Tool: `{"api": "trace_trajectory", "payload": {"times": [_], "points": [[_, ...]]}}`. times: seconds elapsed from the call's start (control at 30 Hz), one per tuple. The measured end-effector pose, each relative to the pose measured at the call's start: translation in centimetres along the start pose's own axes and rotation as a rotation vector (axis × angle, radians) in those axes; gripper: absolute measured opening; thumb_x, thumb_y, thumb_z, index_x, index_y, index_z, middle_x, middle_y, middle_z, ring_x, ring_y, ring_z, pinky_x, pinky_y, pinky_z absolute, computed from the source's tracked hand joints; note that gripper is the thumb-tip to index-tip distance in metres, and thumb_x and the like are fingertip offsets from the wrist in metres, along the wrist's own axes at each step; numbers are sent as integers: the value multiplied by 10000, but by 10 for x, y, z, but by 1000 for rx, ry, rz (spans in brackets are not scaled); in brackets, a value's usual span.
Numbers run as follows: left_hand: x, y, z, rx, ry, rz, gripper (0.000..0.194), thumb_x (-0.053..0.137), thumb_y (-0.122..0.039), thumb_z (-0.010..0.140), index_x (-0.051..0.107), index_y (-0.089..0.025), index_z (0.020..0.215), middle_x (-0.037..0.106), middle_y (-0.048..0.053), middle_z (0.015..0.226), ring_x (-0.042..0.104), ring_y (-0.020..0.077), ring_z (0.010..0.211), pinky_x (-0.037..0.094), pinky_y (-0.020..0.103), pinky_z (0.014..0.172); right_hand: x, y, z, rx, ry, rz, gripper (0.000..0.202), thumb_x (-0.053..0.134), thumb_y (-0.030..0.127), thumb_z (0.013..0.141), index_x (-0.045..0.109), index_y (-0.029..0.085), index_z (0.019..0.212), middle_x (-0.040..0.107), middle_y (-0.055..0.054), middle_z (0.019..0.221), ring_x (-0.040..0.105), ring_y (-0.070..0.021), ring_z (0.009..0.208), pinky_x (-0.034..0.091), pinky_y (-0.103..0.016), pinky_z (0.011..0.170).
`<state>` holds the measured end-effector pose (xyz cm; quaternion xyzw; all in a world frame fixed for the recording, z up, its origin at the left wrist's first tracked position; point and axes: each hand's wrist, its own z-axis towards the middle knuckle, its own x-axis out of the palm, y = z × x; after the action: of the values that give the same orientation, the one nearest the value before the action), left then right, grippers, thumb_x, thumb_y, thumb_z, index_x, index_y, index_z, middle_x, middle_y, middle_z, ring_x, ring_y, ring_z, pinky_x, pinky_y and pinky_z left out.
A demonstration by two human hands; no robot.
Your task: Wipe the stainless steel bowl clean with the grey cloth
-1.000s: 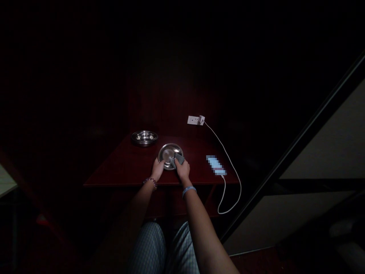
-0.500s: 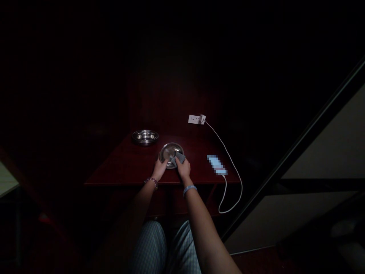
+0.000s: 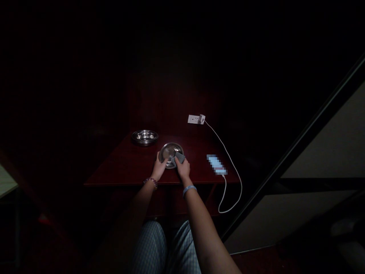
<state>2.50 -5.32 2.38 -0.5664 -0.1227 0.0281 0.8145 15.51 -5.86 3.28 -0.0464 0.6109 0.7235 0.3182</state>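
A person in checked trousers grips the rim of a shiny metal dish with the left hand, while the right hand clasps a gray cloth against the dish's inside. The dish is held, slightly tilted, at the middle of a dark red tabletop; whether it touches the surface cannot be told. Stacked metal dishes stand farther back at left. At right, a white cable links a pixelated device to a charger in a wall outlet.
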Motion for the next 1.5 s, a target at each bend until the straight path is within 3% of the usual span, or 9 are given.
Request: {"api": "trace_trajectory", "payload": {"times": [0.5, 0.73, 0.97, 1.5], "points": [[0, 4, 1, -20, -4, -10, 476, 638, -197, 766, 524, -182, 1228, 686, 83, 1132, 617, 216, 1145, 406, 383, 1080, 3, -5, 2, -21, -21, 24, 419, 620, 509, 844, 700, 183, 1094, 741, -128, 1041, 705, -244, 975, 530, -323, 856], [2, 8, 5, -33, -42, -45, 506, 607, -229, 812, 501, -198, 1306, 634, 92, 1290, 558, 215, 1254, 371, 365, 1116, 2, -4, 1, 2, -28, -3, 436, 615, 526, 842, 706, 172, 1080, 740, -136, 1036, 704, -243, 965, 533, -319, 848], [4, 6, 4, -55, -48, -57, 294, 544, -226, 863, 609, -151, 1140, 685, 108, 1190, 622, 208, 1148, 433, 376, 1063, 0, 1, -1, 22, -31, -29, 412, 623, 515, 840, 717, 177, 1057, 745, -135, 1013, 710, -246, 940, 538, -325, 833], [1, -3, -1, -100, -158, 180, 243, 543, -191, 796, 680, -167, 996, 737, 109, 1043, 664, 249, 1047, 463, 383, 991, -1, 3, -3, -2, -52, -19, 350, 614, 454, 865, 718, 161, 1024, 742, -148, 1024, 706, -250, 964, 531, -297, 830]]}}
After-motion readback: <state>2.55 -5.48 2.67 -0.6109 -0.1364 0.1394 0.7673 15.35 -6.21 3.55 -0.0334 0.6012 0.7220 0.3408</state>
